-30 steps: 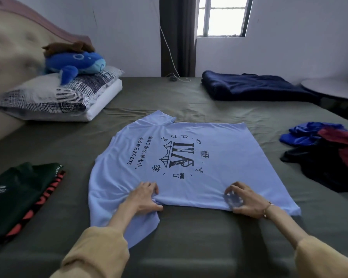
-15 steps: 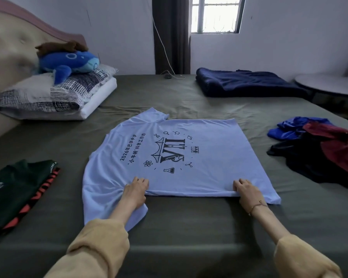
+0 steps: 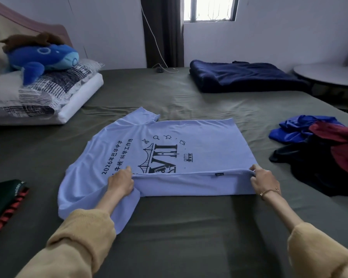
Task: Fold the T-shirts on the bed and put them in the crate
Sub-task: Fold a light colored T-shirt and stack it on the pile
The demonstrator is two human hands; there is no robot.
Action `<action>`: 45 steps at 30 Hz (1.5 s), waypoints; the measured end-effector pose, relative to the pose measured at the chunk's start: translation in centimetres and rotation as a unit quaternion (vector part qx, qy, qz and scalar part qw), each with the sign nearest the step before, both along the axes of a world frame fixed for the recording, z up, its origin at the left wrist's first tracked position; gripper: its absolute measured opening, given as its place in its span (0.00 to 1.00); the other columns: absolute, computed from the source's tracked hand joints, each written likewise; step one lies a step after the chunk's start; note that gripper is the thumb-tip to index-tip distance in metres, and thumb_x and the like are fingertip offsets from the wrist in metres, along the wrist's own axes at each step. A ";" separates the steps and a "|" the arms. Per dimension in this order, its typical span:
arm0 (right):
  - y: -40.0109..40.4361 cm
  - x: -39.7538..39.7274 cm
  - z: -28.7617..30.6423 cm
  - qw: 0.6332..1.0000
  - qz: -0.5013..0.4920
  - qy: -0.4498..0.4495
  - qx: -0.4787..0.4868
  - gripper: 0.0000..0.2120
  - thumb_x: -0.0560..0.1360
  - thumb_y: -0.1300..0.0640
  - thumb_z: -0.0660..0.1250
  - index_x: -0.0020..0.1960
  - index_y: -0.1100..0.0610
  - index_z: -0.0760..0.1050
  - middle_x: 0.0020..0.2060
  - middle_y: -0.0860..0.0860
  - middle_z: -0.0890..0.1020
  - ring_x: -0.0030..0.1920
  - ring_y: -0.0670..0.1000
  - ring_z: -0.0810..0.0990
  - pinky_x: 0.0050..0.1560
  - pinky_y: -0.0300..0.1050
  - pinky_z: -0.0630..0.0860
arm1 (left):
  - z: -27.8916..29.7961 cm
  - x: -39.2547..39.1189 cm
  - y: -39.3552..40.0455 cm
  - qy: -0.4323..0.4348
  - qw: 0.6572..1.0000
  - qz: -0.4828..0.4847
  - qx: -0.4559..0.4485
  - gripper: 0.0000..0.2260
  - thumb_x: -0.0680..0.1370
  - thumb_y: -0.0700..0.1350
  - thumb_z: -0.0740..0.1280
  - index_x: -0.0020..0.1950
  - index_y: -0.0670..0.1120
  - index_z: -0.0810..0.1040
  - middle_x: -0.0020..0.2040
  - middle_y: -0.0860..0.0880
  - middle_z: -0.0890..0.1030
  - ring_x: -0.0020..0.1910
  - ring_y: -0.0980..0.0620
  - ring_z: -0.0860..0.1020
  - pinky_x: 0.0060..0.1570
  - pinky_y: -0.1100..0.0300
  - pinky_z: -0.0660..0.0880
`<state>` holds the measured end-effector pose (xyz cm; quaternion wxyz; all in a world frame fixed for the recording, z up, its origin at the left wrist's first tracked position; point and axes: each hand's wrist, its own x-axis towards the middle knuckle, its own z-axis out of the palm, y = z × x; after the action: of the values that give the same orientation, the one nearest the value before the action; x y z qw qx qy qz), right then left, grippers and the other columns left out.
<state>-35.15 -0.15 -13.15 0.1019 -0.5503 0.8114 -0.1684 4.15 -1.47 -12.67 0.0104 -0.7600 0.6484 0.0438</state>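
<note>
On the bed (image 3: 189, 227), nearest me, left hand (image 3: 120, 182) and right hand (image 3: 264, 180) each pinch the light blue T-shirt's (image 3: 189, 141) near edge, doubled over its print. Farther right: unfolded clothes (image 3: 319, 149).

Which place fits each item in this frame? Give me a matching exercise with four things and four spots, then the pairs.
Things:
1. blue whale plush
2. light blue T-shirt
3. navy blanket
4. dark green folded shirt

Places:
A. left edge of the bed
B. far side, below the window
C. on the pillows
D. gripped in both hands

Pairs: 1-C, 2-D, 3-B, 4-A
</note>
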 end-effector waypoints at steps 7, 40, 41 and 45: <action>-5.6 -2.3 -1.7 0.982 -0.079 -0.162 -0.050 0.09 0.72 0.60 0.61 0.45 0.65 0.76 0.46 0.65 0.80 0.51 0.64 0.77 0.44 0.47 0.66 | 0.3 -0.9 -7.7 0.083 0.993 0.084 -0.010 0.09 0.75 0.35 0.58 0.53 0.40 0.74 0.56 0.40 0.77 0.56 0.41 0.75 0.51 0.54 0.71; -6.1 0.1 -5.3 0.976 0.163 0.103 0.101 0.43 0.62 0.31 0.29 0.75 0.45 0.36 0.76 0.48 0.39 0.75 0.46 0.37 0.74 0.49 0.37 | -6.1 -9.6 -8.2 0.072 0.970 -0.233 0.009 0.47 0.54 0.73 0.17 0.71 0.58 0.32 0.72 0.55 0.31 0.71 0.61 0.32 0.71 0.45 0.33; -6.0 -0.1 -5.3 0.976 0.154 0.112 0.107 0.41 0.65 0.32 0.29 0.75 0.47 0.35 0.76 0.49 0.39 0.75 0.47 0.37 0.75 0.50 0.38 | -5.9 -9.3 -8.1 0.066 0.972 -0.227 0.012 0.47 0.53 0.72 0.15 0.71 0.58 0.31 0.71 0.55 0.30 0.71 0.60 0.31 0.71 0.45 0.33; -5.6 2.8 -4.6 0.962 0.234 0.113 0.084 0.41 0.63 0.33 0.24 0.72 0.51 0.30 0.71 0.44 0.33 0.71 0.40 0.33 0.71 0.59 0.35 | -5.7 -9.0 -7.2 0.068 0.976 -0.204 -0.024 0.46 0.55 0.68 0.12 0.72 0.56 0.31 0.71 0.55 0.29 0.71 0.57 0.30 0.70 0.46 0.31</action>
<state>-32.35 -5.73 -17.76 0.0918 -0.7296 0.6777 -0.0074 -4.83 -8.69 -18.42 -0.0438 -0.6073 0.7895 0.0769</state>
